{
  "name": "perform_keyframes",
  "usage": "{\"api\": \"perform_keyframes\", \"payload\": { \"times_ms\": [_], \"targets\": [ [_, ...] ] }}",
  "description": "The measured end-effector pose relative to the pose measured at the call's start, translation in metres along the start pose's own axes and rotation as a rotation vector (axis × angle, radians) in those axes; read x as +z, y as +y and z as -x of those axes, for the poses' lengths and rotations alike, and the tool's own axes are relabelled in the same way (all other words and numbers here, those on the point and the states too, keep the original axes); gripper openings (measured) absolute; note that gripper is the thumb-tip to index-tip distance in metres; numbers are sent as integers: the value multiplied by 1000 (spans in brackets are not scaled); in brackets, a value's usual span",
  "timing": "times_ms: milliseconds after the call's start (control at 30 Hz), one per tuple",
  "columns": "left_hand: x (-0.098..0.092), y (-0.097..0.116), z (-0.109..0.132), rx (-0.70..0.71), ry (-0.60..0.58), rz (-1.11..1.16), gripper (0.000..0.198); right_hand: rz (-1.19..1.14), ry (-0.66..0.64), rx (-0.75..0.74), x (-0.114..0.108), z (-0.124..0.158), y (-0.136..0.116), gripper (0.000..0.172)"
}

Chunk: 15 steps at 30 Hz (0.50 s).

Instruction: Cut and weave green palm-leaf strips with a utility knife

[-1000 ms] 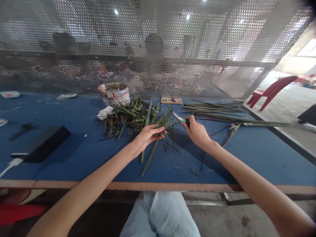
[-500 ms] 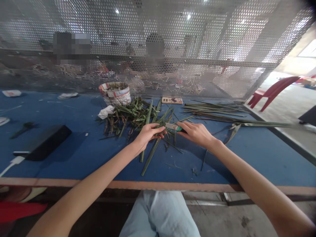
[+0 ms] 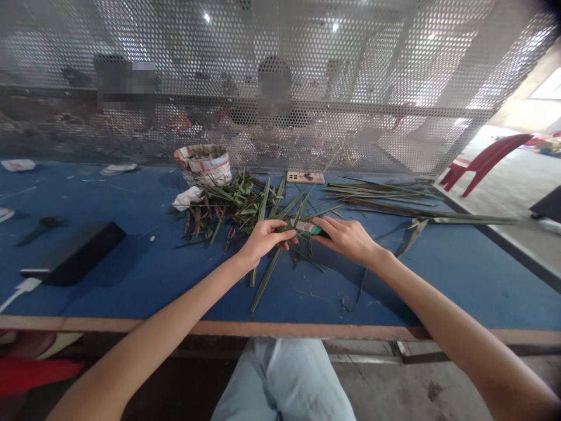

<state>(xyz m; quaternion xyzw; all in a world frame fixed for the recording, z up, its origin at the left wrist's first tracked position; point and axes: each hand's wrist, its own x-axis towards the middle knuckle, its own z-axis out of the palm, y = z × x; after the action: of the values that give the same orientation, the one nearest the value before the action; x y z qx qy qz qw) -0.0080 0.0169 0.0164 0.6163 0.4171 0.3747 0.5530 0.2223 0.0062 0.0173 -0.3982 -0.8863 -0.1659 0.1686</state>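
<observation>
My right hand (image 3: pixel 347 238) is closed round the green handle of a box cutter (image 3: pixel 303 225), its blade pointing left. The blade meets the fingers of my left hand (image 3: pixel 268 238), which pinch a green leaf strip (image 3: pixel 293 224); much of that strip is hidden by the fingers. Beneath and behind both hands lies a heap of cut green leaf pieces (image 3: pixel 239 202). A longer leaf strip (image 3: pixel 266 280) slants toward the table's front edge, below my left hand.
A paper-covered pot (image 3: pixel 204 165) stands behind the heap, with a phone (image 3: pixel 305 177) to its right. Long leaves (image 3: pixel 385 196) lie at the back right. At the left sit a black box (image 3: pixel 83 254) and its white cable (image 3: pixel 21 289). A perforated metal screen (image 3: pixel 350 88) rises behind the table.
My fingers and the box cutter have shifted slightly at the leaf strip, the blade now closer against my left fingertips. Both hands keep their hold.
</observation>
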Motion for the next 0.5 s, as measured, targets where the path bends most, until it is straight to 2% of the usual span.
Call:
{"api": "perform_keyframes", "payload": {
  "times_ms": [200, 500],
  "targets": [
    [4, 2, 3, 48, 19, -25, 22, 67, 53, 66, 4, 1, -11, 45],
    [10, -4, 3, 79, 91, 74, 19, 96, 110, 149, 10, 0, -22, 46]
  ]
}}
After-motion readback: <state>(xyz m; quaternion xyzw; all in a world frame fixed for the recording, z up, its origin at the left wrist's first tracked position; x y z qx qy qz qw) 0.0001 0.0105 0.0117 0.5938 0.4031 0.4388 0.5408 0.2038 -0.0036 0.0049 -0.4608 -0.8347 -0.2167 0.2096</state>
